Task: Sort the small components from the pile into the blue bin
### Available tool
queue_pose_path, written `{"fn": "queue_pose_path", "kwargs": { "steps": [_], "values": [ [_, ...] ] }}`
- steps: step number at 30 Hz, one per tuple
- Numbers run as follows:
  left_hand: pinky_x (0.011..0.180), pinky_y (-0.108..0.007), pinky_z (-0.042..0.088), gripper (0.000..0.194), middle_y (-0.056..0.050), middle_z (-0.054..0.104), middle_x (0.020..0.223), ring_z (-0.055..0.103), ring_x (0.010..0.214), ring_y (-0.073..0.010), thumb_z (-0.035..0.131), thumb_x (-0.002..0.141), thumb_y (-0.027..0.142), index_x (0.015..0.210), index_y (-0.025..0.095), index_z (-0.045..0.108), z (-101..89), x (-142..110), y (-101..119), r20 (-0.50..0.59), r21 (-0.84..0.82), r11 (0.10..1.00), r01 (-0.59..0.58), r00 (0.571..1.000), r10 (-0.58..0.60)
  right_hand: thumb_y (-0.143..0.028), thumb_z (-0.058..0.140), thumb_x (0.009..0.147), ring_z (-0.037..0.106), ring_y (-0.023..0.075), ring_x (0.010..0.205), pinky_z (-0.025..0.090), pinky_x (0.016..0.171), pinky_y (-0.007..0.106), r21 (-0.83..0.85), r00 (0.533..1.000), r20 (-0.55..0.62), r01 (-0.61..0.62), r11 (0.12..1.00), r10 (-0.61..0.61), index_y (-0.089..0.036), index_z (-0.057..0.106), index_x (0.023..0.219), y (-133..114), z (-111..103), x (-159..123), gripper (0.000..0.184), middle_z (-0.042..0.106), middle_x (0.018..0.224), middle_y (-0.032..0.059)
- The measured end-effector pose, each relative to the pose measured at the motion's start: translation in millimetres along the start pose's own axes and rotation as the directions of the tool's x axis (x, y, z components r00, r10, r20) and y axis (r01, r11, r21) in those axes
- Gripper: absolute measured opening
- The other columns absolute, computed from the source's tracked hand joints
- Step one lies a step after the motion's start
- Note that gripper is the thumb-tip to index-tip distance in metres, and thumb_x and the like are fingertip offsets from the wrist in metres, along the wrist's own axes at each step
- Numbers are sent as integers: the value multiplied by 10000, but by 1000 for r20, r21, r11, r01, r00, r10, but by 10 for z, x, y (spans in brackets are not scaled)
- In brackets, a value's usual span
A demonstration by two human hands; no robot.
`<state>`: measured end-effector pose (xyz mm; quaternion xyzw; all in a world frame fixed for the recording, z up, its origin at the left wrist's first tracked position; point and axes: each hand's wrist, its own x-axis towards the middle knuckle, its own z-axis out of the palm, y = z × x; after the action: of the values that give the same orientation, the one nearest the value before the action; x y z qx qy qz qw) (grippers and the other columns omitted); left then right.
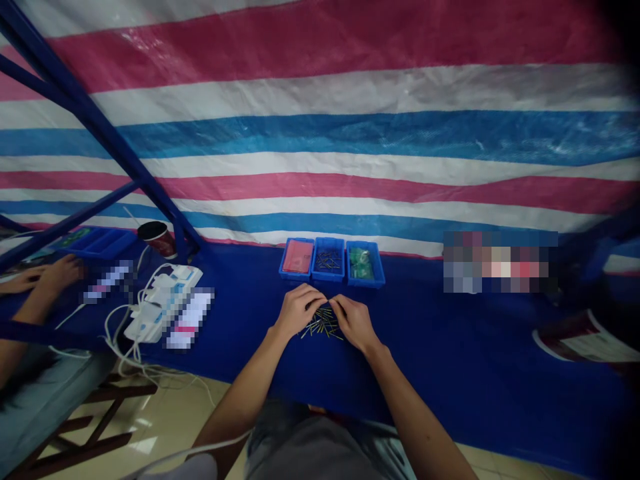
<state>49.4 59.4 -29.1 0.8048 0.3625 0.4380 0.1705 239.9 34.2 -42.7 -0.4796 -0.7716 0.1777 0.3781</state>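
Blue tablecloth [440,347], striped tarp wall [320,140], left hand [299,310] and right hand [354,323] narrow over metal pins [323,323]

Three open blue plastic bins [329,260] in a row, one long blue plastic tray [100,243], one loose heap of thin metal pins [323,325], one white plastic power strip [163,303], one dark paper cup [153,233], two bare hands [299,310] at the heap, and two co-worker's hands [60,275] at far left.

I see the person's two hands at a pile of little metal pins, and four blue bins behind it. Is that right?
Not quite: there are three blue plastic bins behind the pile of metal pins, not four, as the head view shows. The left hand and right hand are at the pile, as you said.
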Motion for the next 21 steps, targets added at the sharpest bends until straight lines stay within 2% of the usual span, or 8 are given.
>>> {"fn": "queue_pose_path", "kwargs": {
  "steps": [3, 8, 13, 21],
  "values": [
    [792, -315, 522, 149, -58, 721, 876, 649, 820, -166, 617, 954, 263, 916, 187, 740, 1, -8, -11, 2, 1, 1000, 8, 1000, -8, -349, 402, 1055, 623, 160, 631, 406, 616, 264, -21, 1000, 19, -4, 1000, 4, -219, 613, 855, 19, 8, -9, 319, 648, 707, 8],
    [792, -308, 522, 145, -58, 716, 872, 653, 821, -165, 615, 953, 249, 907, 187, 738, -2, -10, -14, -4, -4, 1000, 28, 1000, -28, -339, 464, 1036, 690, 183, 845, 478, 762, 279, 20, 999, -43, 27, 999, -27, -231, 638, 1085, 51, 24, -18, 210, 721, 981, 48],
    [793, -302, 526, 142, -60, 714, 872, 656, 820, -163, 617, 950, 249, 913, 185, 738, -3, -10, -7, -10, -15, 999, 35, 999, -35, -313, 445, 1042, 670, 173, 799, 482, 746, 273, -2, 996, -66, 52, 999, -52, -233, 664, 1046, 57, 17, -15, 234, 696, 920, 48],
    [787, -307, 527, 177, -65, 716, 869, 657, 815, -165, 610, 958, 287, 906, 183, 743, 1, -13, -17, -2, -34, 999, 26, 1000, -26, -312, 389, 1057, 648, 172, 748, 452, 694, 272, -22, 997, -12, 72, 997, -72, -217, 641, 1030, -3, -13, -6, 271, 686, 891, 58]
  ]
}}
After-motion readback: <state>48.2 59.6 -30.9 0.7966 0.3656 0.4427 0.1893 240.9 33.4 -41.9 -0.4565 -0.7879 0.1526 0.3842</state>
